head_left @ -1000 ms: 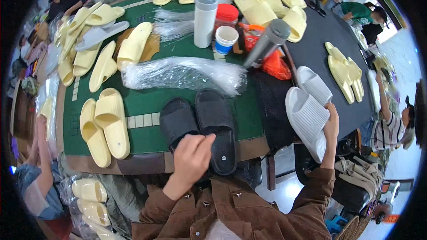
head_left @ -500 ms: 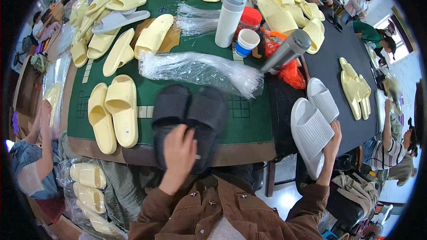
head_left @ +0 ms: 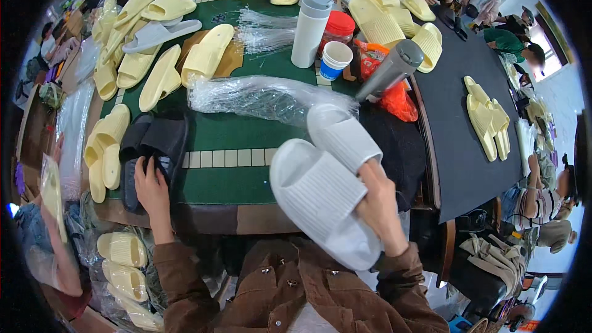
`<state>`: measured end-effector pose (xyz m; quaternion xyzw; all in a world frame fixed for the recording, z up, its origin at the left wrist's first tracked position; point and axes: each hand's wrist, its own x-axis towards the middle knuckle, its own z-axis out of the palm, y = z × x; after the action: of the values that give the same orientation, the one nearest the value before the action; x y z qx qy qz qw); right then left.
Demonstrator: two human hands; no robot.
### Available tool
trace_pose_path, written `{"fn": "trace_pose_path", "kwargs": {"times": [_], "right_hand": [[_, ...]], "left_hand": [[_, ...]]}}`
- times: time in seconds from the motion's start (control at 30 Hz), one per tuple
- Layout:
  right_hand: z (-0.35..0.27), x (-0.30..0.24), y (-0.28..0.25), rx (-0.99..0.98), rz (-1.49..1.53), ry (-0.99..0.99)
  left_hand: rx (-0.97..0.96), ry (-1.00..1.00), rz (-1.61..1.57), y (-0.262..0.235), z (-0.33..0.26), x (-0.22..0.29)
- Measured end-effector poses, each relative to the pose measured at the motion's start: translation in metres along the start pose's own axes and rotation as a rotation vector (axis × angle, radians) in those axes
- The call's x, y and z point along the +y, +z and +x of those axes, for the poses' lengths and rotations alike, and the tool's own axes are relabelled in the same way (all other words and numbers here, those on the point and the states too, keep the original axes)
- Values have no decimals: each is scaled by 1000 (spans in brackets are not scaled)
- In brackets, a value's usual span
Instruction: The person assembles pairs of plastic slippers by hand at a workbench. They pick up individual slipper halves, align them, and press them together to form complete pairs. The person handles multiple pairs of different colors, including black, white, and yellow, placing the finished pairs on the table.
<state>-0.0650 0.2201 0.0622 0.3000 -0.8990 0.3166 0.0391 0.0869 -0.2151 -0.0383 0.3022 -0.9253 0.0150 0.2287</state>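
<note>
My left hand is on the heel part of a pair of black slippers lying at the left of the green table top; its fingers bend onto the inner edges, with the thumb partly hidden. Over the table's front edge, my right hand grips a pair of white ribbed slippers by their sides, toes pointing away from me. Left of the black pair, and close against it, lies a pale yellow pair.
Behind are a bundle of clear plastic bags, a white bottle, a paper cup, a red-lidded jar and a tilted grey tumbler. More yellow slippers lie around. Other people work nearby.
The black pair has slid left under my left hand, and the nearby yellow pair has shifted left too. My right hand has brought the white pair from the right toward the middle.
</note>
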Motion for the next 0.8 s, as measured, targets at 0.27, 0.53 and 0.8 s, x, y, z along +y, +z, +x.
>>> {"fn": "trace_pose_path", "kwargs": {"times": [0.27, 0.53, 0.8], "right_hand": [[3, -12, 104, -78, 300, 144], [2, -13, 80, -107, 464, 19], [11, 35, 64, 162, 73, 145]], "left_hand": [[114, 101, -101, -23, -12, 69], [-220, 279, -754, -51, -55, 174], [-241, 460, -563, -25, -46, 185]]}}
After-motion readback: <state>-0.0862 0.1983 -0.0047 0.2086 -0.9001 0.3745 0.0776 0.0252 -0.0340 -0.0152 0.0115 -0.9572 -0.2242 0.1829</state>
